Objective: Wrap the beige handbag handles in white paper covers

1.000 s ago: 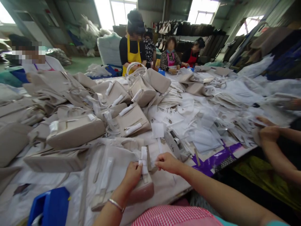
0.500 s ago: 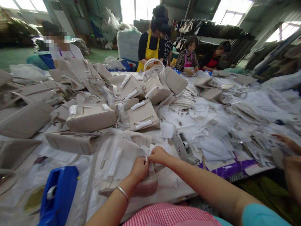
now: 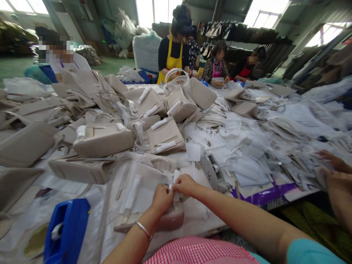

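Since a second ago the right hand (image 3: 186,184) has come across to meet the left hand (image 3: 162,198). That left one is nearly closed, thumb and fingers pinching at the white wrap (image 3: 176,176) on the right of the near beige bag (image 3: 148,179), which lies on the desk (image 3: 200,220). Right of it, curled fingers pinch the wrap too — I'd keep it snug and flat there, without tugging the bag.

R hand (image 3: 185,185), apart from L hand (image 3: 162,198) approx 1 s ago, now right up against it w/ fingertips at white wrap (image 3: 176,175) on beige bag (image 3: 148,183); cam view swung L.
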Tool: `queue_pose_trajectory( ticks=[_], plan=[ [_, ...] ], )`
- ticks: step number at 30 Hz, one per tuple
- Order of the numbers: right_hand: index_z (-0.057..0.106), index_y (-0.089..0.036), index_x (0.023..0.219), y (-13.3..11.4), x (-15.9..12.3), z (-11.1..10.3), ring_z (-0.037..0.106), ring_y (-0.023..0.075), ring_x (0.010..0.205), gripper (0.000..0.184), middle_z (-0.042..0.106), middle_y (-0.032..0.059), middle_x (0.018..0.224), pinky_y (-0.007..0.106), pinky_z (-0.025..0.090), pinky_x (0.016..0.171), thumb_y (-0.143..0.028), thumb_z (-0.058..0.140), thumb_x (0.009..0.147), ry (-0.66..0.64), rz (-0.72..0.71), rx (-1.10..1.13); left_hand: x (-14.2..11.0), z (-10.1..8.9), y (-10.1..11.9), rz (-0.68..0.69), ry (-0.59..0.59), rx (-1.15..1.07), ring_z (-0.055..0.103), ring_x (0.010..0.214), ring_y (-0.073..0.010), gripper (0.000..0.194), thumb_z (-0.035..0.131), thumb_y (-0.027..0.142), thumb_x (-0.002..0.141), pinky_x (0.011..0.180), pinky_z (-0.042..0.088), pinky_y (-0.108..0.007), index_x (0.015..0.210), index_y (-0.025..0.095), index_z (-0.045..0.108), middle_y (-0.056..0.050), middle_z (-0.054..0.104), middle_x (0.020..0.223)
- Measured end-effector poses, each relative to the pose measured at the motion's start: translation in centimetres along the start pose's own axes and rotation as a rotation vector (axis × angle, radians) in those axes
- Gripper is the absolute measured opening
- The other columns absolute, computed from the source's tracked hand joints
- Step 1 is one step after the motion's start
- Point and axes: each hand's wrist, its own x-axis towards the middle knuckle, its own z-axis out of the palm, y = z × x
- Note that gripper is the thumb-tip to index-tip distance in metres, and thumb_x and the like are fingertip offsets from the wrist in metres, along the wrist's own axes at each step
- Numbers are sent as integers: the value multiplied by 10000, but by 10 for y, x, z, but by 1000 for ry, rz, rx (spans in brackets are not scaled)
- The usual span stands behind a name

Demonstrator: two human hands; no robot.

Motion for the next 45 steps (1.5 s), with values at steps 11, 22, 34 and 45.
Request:
queue_pose_trajectory(
  ticks=[11, 22, 34, 45],
  plan=[
    [628, -142, 667, 20, -12, 20, 484, 99, 358, 100, 577, -5, 503, 192, 360, 343, -215, 644, 733, 68, 141, 319, -5, -3, 5, 17, -23, 13, 552, 808, -244, 392, 431, 394, 836, 782, 415, -350, 726, 124, 692, -99, 586, 788],
    [520, -158, 589, 27, -20, 14, 350, 65, 321, 143, 501, -35, 451, 206, 333, 335, -86, 585, 694, -52, 333, 633, -4, -14, 5, 20, -95, -102, 572, 782, -241, 413, 420, 431, 818, 753, 421, -347, 709, 145, 698, -79, 642, 765],
    [579, -149, 716, 41, -22, 15, 446, 77, 469, 321, 539, -23, 586, 199, 337, 402, -455, 675, 738, -84, 39, 766, -7, -18, 5, -24, -229, -418, 621, 840, -238, 514, 458, 552, 843, 755, 471, -322, 932, 114, 711, -91, 716, 880],
    [577, -142, 718, 59, 2, 22, 448, 72, 430, 483, 553, -42, 531, 218, 325, 442, -502, 831, 522, -316, -44, 1080, -9, -26, 13, -108, -440, -873, 638, 880, -243, 482, 612, 539, 798, 896, 473, -370, 993, 110, 717, -106, 744, 890]
  ],
)
